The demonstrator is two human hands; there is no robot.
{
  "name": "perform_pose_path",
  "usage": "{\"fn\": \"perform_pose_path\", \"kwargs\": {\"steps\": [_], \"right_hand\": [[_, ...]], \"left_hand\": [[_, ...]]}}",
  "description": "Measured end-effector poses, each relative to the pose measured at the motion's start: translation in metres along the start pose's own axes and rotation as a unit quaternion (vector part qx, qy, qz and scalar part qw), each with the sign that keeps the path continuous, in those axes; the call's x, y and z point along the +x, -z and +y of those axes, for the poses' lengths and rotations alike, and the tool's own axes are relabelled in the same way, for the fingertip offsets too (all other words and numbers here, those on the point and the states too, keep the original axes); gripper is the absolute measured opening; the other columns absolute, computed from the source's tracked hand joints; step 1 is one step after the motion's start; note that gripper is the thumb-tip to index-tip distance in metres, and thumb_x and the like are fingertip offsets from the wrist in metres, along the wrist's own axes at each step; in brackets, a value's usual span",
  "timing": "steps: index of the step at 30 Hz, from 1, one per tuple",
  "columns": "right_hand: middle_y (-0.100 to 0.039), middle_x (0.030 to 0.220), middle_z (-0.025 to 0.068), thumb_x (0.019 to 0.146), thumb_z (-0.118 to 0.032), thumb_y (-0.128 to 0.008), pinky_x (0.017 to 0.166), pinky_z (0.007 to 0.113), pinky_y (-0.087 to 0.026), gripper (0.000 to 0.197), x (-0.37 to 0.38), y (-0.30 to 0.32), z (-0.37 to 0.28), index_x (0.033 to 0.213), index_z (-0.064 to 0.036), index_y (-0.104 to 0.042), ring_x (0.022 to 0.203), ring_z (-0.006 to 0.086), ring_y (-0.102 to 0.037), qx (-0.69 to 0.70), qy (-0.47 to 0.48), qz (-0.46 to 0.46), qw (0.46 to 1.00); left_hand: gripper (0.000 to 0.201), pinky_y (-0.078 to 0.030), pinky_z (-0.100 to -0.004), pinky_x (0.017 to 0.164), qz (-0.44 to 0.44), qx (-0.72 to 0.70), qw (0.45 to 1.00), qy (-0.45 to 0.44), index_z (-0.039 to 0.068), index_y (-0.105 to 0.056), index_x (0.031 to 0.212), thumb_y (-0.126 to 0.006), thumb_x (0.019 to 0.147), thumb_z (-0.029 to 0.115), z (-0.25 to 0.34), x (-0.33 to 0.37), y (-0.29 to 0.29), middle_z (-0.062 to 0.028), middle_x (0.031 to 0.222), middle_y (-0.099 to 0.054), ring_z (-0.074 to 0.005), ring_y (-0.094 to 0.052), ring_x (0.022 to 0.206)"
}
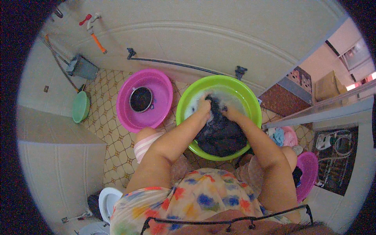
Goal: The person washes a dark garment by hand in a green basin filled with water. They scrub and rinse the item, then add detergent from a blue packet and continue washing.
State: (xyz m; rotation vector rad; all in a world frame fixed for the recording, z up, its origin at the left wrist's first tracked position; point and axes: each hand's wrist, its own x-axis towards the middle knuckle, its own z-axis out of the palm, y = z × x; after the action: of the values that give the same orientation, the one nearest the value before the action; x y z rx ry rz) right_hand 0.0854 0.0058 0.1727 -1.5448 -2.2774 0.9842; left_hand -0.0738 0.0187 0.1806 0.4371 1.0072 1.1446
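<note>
Both my hands are in the green basin on the tiled floor, left hand and right hand bunched tight on the dark garment. I'd say rub the fistfuls against each other and keep it low in the suds. It's a wadded heap, long axis roughly toward me. Pink basin sits left.

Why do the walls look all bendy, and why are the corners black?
In the head view, the fisheye lens curves the straight wall lines toward the rim and leaves black corners. The green basin with the dark cloth sits sharp and evenly lit at the middle. The left hand and right hand look clear. The doorway at upper right glares bright pink.
</note>
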Motion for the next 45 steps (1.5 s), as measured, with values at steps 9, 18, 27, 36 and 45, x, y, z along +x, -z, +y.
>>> {"fn": "perform_pose_path", "kwargs": {"steps": [9,18,27,36,45], "right_hand": [[-0.054,0.106,0.0246,0.081,-0.034,-0.054,0.086,0.043,-0.040,0.044,-0.005,-0.007,-0.059,0.104,0.0027,-0.051,0.100,0.0387,-0.052,0.304,-0.128,0.183,0.926],[-0.057,0.077,0.0191,0.079,-0.029,-0.057,0.062,0.040,-0.044,0.027,-0.039,0.014,-0.111,0.079,-0.0019,-0.054,0.072,0.0356,-0.056,0.050,0.085,0.190,0.977],[-0.058,0.093,0.0215,0.085,-0.039,-0.046,0.071,0.044,-0.045,0.038,-0.011,0.041,-0.066,0.098,-0.0041,-0.052,0.081,0.0382,-0.057,-0.035,-0.056,0.156,0.986],[-0.058,0.086,0.0136,0.091,-0.045,-0.031,0.074,0.033,-0.041,0.050,-0.014,0.092,-0.037,0.090,-0.0019,-0.057,0.079,0.0231,-0.054,0.292,-0.096,0.105,0.946],[-0.056,0.083,0.0026,0.091,-0.039,-0.038,0.078,0.025,-0.038,0.040,-0.026,0.103,-0.076,0.084,-0.0056,-0.059,0.082,0.0125,-0.050,0.344,0.029,0.033,0.938]], "left_hand": [[0.039,-0.043,-0.0428,0.080,-0.073,-0.138,0.979,0.132,0.011,-0.052,0.109,-0.046,0.086,0.041,-0.005,-0.012,-0.011,-0.0122,0.095,-0.057,-0.0244,-0.053,0.092],[0.038,-0.047,-0.0374,0.074,-0.148,-0.125,0.973,0.123,0.009,-0.054,0.105,-0.051,0.085,0.040,0.005,-0.014,-0.006,-0.0097,0.094,-0.059,-0.0252,-0.057,0.084],[0.044,-0.041,-0.0303,0.069,-0.070,-0.002,0.994,0.083,0.011,-0.057,0.084,-0.034,0.090,0.048,0.010,-0.033,-0.018,-0.0040,0.081,-0.057,-0.0177,-0.052,0.075],[0.031,-0.039,-0.0284,0.083,-0.236,0.455,0.838,-0.190,0.007,-0.053,0.104,-0.046,0.086,0.031,0.060,-0.047,-0.003,-0.0076,0.101,-0.054,-0.0164,-0.051,0.096],[0.027,-0.040,-0.0245,0.077,-0.250,0.455,0.854,-0.041,0.006,-0.054,0.105,-0.052,0.084,0.021,0.095,-0.084,-0.031,-0.0034,0.096,-0.055,-0.0134,-0.051,0.088]]}}
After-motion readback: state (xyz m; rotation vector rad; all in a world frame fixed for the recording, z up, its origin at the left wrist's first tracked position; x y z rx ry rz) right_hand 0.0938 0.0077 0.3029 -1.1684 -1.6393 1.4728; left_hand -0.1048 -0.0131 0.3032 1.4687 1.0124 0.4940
